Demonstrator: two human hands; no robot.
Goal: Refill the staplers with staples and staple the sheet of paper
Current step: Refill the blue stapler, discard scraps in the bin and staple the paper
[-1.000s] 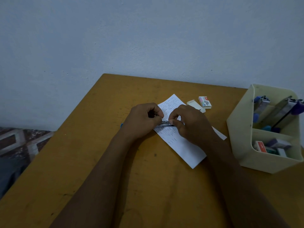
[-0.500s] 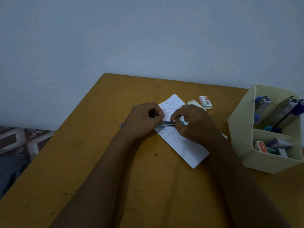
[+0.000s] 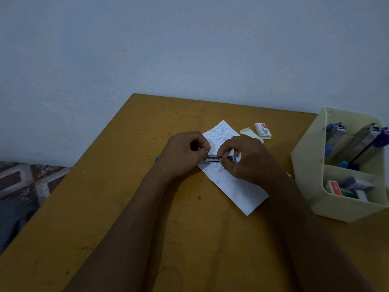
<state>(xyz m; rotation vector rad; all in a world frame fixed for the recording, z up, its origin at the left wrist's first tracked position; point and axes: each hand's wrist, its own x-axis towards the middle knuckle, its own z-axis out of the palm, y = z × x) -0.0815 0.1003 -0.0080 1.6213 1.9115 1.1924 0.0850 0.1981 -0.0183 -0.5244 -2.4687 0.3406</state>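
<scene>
The stapler [image 3: 214, 160], small, metal and trimmed in blue, sits between both hands just over the sheet of paper [image 3: 233, 186], which lies aslant near the middle of the table [image 3: 117, 207].

At the stapler's nine o'clock, the left hand [image 3: 183, 153] comes in with its forearm flat along the table and its knuckles up. Its fingers are curled tight round that end of the tool, steadying it.

At three o'clock the right hand [image 3: 250, 160] mirrors it, wrist low. Its thumb and forefinger are pinched down on the metal channel at the stapler's middle, and the other fingers are folded round the blue end. Whether a strip of staples lies under those fingertips cannot be told.

By the look of it, the refill step is in hand. The next move likely calls for seating the strip squarely in the channel, closing the stapler, then sliding the paper's edge into its mouth.

Towards one o'clock lies the staple box [image 3: 263, 130], apart from the paper. Further off at three o'clock stands the cream organiser [image 3: 309, 178], holding spare staplers [image 3: 336, 133] and more small boxes.
</scene>
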